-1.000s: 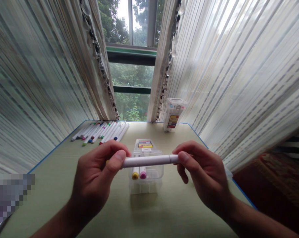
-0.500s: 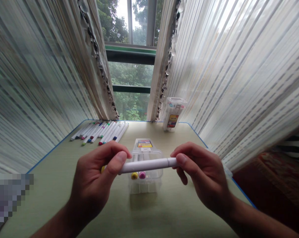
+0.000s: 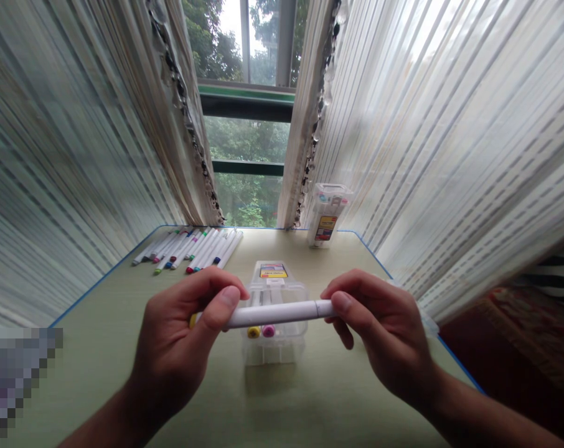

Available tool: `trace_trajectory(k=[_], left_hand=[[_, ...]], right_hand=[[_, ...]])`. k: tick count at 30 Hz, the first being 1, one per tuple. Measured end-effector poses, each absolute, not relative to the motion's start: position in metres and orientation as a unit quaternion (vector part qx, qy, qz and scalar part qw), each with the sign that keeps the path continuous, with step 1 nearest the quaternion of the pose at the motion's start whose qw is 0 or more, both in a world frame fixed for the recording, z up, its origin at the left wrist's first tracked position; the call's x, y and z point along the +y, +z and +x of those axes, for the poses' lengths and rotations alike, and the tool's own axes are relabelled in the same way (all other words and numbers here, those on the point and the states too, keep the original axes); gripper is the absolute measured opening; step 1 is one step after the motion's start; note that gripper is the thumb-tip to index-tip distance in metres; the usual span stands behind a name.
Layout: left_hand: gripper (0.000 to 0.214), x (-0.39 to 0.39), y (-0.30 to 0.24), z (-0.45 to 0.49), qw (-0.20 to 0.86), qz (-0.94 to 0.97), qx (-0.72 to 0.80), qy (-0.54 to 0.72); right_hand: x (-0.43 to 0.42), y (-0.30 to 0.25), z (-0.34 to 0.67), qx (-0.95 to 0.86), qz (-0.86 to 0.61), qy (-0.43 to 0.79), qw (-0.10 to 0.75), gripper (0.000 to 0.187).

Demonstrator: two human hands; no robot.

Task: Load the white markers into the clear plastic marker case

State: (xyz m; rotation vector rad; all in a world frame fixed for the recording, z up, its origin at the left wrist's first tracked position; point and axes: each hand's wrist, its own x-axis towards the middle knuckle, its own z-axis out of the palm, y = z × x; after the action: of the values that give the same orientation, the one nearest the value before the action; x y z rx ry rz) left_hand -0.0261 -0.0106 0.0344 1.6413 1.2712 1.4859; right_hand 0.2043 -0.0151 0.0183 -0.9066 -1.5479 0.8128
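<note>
Both of my hands hold one white marker (image 3: 272, 313) level above the table. My left hand (image 3: 182, 339) pinches its left end, where a yellow tip shows, with thumb on top. My right hand (image 3: 380, 330) pinches the cap at its right end. Just behind and below the marker stands a clear plastic marker box (image 3: 275, 345), open at the top, with a yellow-capped and a pink-capped marker standing in it.
A row of several white markers (image 3: 188, 247) lies at the far left of the green table (image 3: 310, 398). A second clear marker case (image 3: 326, 214) stands upright at the far right by the window. Striped curtains hang on both sides.
The marker has tilted slightly, its left end lower, and both hands have sunk a little. The yellow tip now shows beside my left thumb.
</note>
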Motion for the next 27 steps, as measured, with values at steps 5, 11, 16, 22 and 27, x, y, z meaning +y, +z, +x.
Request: trace_trajectory(k=[5, 11, 16, 22, 27], left_hand=[[0.023, -0.0110, 0.0351, -0.0252, 0.287, 0.613, 0.479, 0.559], [0.022, -0.0110, 0.0344, -0.0259, 0.289, 0.618, 0.475, 0.556], [0.022, -0.0108, 0.0337, -0.0264, 0.287, 0.619, 0.476, 0.555], [0.021, -0.0100, 0.0341, -0.0276, 0.285, 0.621, 0.480, 0.550], [0.020, -0.0101, 0.0347, -0.0282, 0.280, 0.627, 0.480, 0.546]], right_hand=[[-0.0151, 0.0204, 0.2034, -0.657, -0.383, 0.341, 0.552, 0.021], [-0.0165, 0.0210, 0.2039, -0.661, -0.385, 0.340, 0.547, 0.021], [-0.0159, 0.0226, 0.2032, -0.663, -0.387, 0.337, 0.546, 0.021], [-0.0167, 0.0228, 0.2038, -0.671, -0.389, 0.327, 0.540, 0.022], [-0.0182, 0.0237, 0.2038, -0.678, -0.386, 0.324, 0.535, 0.023]])
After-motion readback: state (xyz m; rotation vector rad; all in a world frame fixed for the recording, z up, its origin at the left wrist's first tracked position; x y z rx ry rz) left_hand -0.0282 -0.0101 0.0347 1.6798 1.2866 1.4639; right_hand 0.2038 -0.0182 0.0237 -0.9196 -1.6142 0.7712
